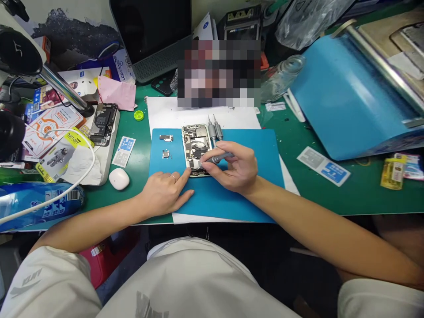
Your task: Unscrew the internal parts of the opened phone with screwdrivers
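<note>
An opened smartphone (pixel 193 152), its inner parts bare, lies upright on a blue mat (pixel 228 203). My left hand (pixel 162 191) rests at its lower left corner, index finger stretched onto the frame, thumb apart, other fingers curled. In my right hand (pixel 239 167) is a grey screwdriver (pixel 224 157), pinched between thumb and fingers over the phone's lower right part; its tip is hidden. Two more grey screwdrivers (pixel 214 128) lie just above that hand. Left of the phone sit small metal parts: a shield plate (pixel 166 138) and a square piece (pixel 165 154).
On the left are a white earbud case (pixel 119 179), a blue-white card (pixel 123 151), another opened phone (pixel 103 124) and a white cable (pixel 89 164). A blue-covered machine (pixel 341 97), a glass jar (pixel 281 79) and a yellow bottle (pixel 392 172) stand right.
</note>
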The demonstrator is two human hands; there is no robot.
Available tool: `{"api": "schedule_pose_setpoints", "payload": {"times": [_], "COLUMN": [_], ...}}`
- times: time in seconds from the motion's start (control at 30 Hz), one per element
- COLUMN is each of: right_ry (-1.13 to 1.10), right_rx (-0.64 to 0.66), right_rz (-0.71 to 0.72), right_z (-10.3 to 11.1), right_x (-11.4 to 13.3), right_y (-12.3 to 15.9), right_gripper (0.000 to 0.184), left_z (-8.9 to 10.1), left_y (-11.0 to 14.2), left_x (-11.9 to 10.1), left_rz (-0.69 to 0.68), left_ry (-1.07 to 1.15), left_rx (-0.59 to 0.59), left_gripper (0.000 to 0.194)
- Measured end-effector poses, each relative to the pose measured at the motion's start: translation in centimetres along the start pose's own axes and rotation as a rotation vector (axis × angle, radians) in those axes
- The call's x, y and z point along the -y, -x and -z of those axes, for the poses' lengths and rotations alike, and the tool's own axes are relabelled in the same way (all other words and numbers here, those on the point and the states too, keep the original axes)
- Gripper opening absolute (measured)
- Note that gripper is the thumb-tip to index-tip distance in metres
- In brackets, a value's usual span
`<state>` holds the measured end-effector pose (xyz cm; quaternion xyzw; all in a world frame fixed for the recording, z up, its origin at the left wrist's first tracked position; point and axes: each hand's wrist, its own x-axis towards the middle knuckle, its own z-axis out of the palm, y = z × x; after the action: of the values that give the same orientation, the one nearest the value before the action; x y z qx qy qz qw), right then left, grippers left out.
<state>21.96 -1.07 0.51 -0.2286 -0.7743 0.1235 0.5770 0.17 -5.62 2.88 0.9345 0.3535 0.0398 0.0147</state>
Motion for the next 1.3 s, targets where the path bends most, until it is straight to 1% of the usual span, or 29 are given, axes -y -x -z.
{"api": "schedule_pose_setpoints", "payload": {"times": [0.1, 0.23, 0.43, 0.73, 0.87, 1.1, 1.3], "right_ry": [0.051, 0.094, 0.077, 0.081, 0.096, 0.065, 0.073], "right_rx": [0.037, 0.066, 0.081, 0.095, 0.101, 0.090, 0.107], "right_rz": [-0.015, -0.027, -0.029, -0.019, -0.025, -0.035, -0.055], "right_z": [0.0, 0.0, 0.0, -0.2, -0.1, -0.1, -0.1], "right_x": [0.1, 0.2, 0.2, 0.2, 0.2, 0.2, 0.2], "right_y": [0.1, 0.3, 0.4, 0.3, 0.3, 0.3, 0.4], "right_gripper": [0.062, 0.056, 0.063, 0.065, 0.063, 0.061, 0.058], "left_z": [0.0, 0.1, 0.2, 0.4, 0.4, 0.4, 0.4], "left_y": [-0.1, -0.1, -0.2, -0.4, -0.5, -0.5, -0.6], "left_x": [-0.1, -0.4, -1.0, -0.8, -0.7, -0.6, -0.6], "left_rz": [-0.009, -0.032, -0.023, -0.009, -0.006, -0.009, -0.008], "left_ry": [0.003, -0.053, -0.107, -0.045, -0.045, -0.045, -0.050], "left_rx": [0.007, -0.001, -0.011, 0.050, 0.075, 0.070, 0.074], "left_gripper": [0.055, 0.053, 0.053, 0.051, 0.050, 0.050, 0.050]}}
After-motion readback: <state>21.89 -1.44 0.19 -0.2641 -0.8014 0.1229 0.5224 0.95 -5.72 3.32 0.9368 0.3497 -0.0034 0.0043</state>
